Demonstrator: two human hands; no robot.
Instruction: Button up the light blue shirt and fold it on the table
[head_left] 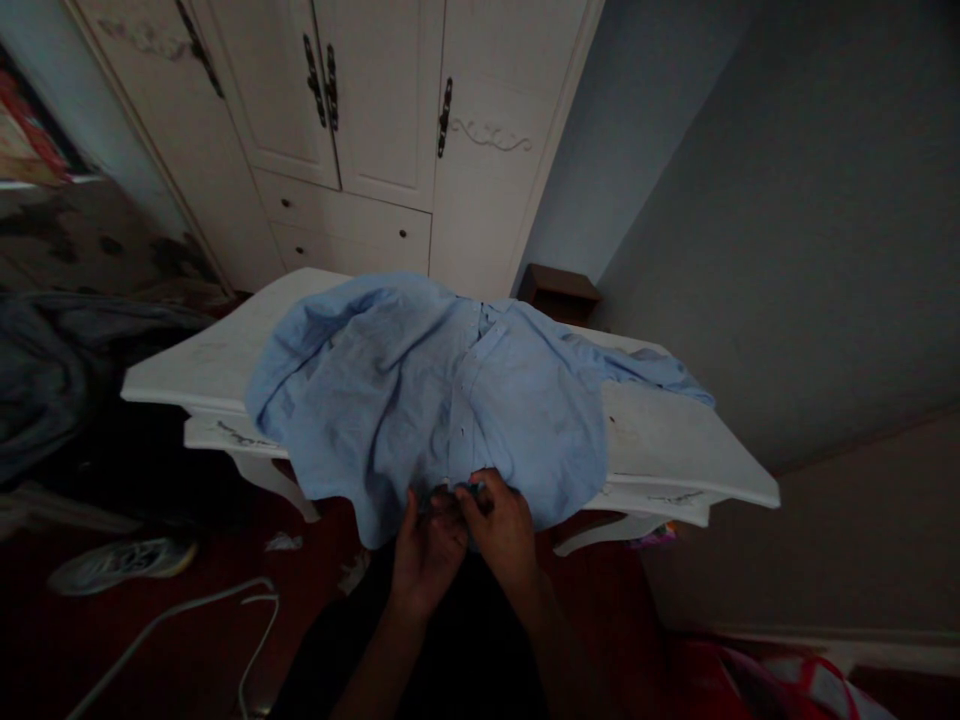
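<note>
A light blue button-up shirt [532, 400] lies spread over a white table [675, 440], its front facing up and its lower edge hanging over the near side. One sleeve stretches out to the right across the tabletop. At the bottom of the button strip, my left hand [431, 555] has its fingers curled on the hem. Close beside it, my right hand [502, 530] pinches the cloth edge between thumb and fingers. The two hands nearly meet, and the exact bit of fabric or button between them is too dark to make out.
Behind the table stands a white wardrobe [375, 120] with dark handles. A small brown box-like piece [559, 290] sits by the grey wall. Dark clothing [45, 370] is heaped at left. On the red floor lie a shoe [124, 565] and a white cable [172, 610].
</note>
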